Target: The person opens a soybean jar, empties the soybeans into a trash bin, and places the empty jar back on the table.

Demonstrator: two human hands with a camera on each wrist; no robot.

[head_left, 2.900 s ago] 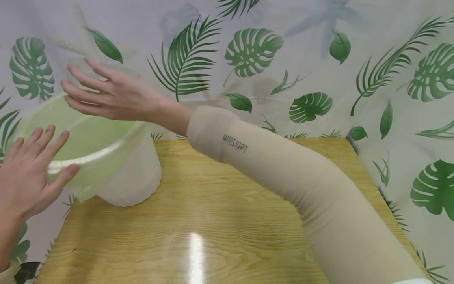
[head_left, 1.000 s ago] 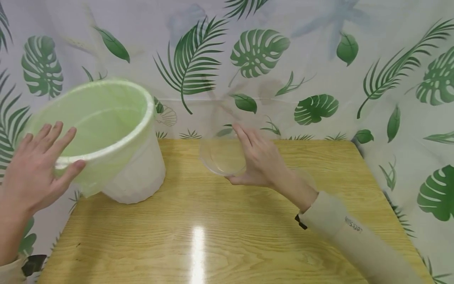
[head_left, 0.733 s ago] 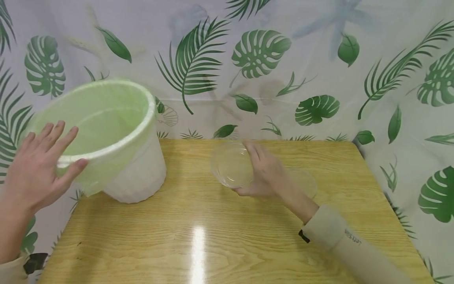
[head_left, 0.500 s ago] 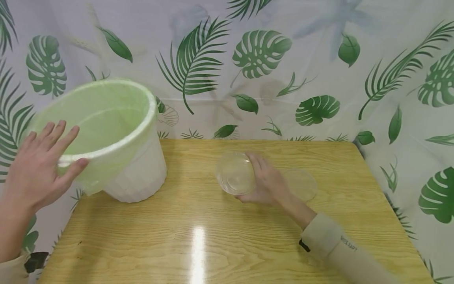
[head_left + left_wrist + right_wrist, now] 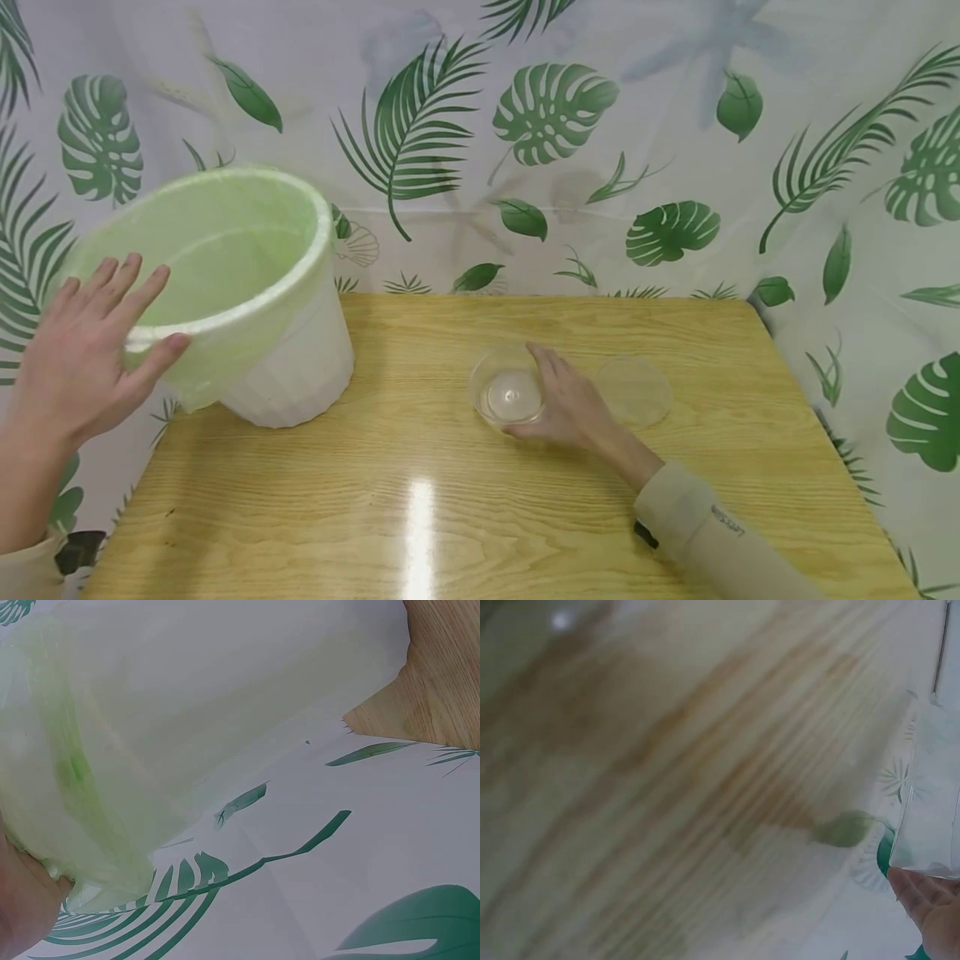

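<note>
My right hand (image 5: pixel 573 410) grips a clear round plastic tub (image 5: pixel 506 387) by its right side, thumb near and fingers on the far side. The tub is low over the middle of the table, its inside facing up. In the right wrist view, fingertips (image 5: pixel 909 894) press the clear tub's wall (image 5: pixel 930 802). Just right of the hand, a clear round lid (image 5: pixel 636 390) lies flat on the table. My left hand (image 5: pixel 90 358), fingers straight and spread, rests at the near left rim of a white bin (image 5: pixel 292 375) with a pale green bag (image 5: pixel 232 275) lining it.
The bin stands at the left end of the wooden table (image 5: pixel 450 500). A white cloth (image 5: pixel 570 183) with green leaf prints hangs behind the table and along its right side. Glare (image 5: pixel 418 533) shows on the near tabletop.
My right hand has come from over the bin to the middle of the table, lowering the clear tub towards me beside the lid. My left hand has stayed at the bin's rim.
</note>
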